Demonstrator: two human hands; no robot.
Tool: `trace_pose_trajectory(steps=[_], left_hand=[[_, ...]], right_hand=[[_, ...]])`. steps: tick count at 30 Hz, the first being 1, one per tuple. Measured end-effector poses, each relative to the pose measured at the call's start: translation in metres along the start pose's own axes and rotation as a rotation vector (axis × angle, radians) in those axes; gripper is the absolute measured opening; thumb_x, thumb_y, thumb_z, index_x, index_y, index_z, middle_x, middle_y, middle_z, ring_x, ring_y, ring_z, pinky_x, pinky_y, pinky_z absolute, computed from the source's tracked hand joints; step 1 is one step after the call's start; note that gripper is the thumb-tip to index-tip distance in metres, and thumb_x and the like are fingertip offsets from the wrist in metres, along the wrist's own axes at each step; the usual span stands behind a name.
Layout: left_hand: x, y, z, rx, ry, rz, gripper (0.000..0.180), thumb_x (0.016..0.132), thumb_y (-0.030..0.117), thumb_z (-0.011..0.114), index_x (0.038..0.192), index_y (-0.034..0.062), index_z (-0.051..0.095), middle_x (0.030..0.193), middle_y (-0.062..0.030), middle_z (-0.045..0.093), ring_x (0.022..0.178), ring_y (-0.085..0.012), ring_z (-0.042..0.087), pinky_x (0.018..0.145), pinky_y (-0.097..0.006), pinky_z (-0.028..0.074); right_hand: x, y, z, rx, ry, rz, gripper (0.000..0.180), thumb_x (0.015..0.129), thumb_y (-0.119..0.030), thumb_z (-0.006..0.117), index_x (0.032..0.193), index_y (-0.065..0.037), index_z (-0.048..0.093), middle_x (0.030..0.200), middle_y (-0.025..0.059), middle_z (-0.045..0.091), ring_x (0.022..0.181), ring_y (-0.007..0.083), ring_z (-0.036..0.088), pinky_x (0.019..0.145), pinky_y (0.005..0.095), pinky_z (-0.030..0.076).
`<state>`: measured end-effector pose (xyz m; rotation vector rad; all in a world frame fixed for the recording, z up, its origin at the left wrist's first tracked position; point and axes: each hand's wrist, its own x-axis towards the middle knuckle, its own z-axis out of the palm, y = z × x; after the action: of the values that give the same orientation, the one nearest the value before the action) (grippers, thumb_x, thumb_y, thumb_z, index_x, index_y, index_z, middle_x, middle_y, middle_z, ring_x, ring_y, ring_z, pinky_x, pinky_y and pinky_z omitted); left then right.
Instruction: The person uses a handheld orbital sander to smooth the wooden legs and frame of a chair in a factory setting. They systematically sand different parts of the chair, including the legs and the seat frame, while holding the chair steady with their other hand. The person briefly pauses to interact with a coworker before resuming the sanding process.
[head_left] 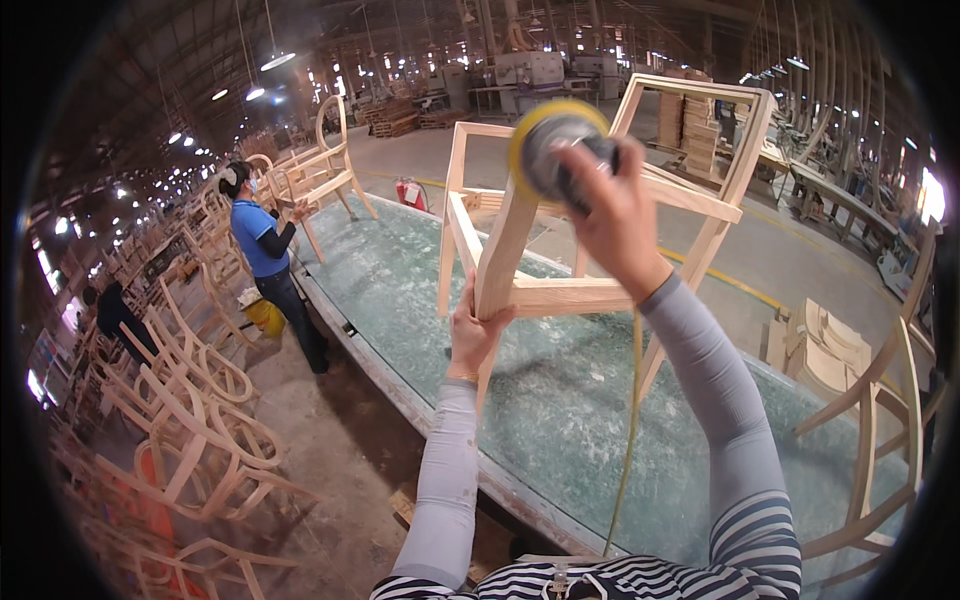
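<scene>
My right hand (622, 225) is wrapped round the top of a round sander (543, 150) with a yellow pad and a dark body. The sander is slightly blurred and sits at the upper end of a thick post of an unpainted wooden chair frame (575, 298). Lower on that same post, my left hand (474, 333) grips the wood with the thumb on one side and the fingers partly hidden behind. The frame stands on a green worktable (570, 420), with a rectangular open back at its right. A thin yellowish hose (629, 440) runs down from near my right wrist.
A co-worker in a blue shirt (258, 240) stands left of the table beside another wooden chair (335, 175). Many chair frames (190, 430) crowd the floor at left. Curved wooden pieces (825, 340) and another chair frame (868, 450) are at right. A red extinguisher (411, 194) stands beyond the table.
</scene>
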<state>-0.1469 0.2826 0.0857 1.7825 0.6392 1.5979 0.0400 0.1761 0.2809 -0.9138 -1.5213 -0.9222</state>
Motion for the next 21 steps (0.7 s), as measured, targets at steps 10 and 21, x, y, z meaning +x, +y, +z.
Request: trace_pose_trajectory(steps=[10, 21], left_hand=[[0.034, -0.012, -0.006, -0.026, 0.007, 0.024, 0.094, 0.068, 0.024, 0.085, 0.141, -0.0093, 0.036, 0.12, -0.0223, 0.063, 0.108, -0.0242, 0.065, 0.089, -0.031, 0.052], [0.05, -0.01, -0.02, 0.053, -0.036, -0.017, 0.091, 0.07, 0.013, 0.082, 0.142, -0.01, 0.032, 0.128, -0.0169, 0.057, 0.114, -0.0183, 0.058, 0.095, -0.03, 0.047]], right_hand=[[0.035, 0.002, 0.038, -0.031, -0.083, -0.092, 0.065, 0.064, 0.002, 0.072, 0.122, -0.025, 0.056, 0.117, 0.0207, 0.045, 0.094, 0.0397, 0.06, 0.071, 0.0421, 0.055], [0.062, 0.004, 0.079, 0.017, -0.128, -0.112, 0.062, 0.068, 0.003, 0.069, 0.122, -0.025, 0.057, 0.115, 0.0212, 0.046, 0.089, 0.0398, 0.061, 0.071, 0.0436, 0.055]])
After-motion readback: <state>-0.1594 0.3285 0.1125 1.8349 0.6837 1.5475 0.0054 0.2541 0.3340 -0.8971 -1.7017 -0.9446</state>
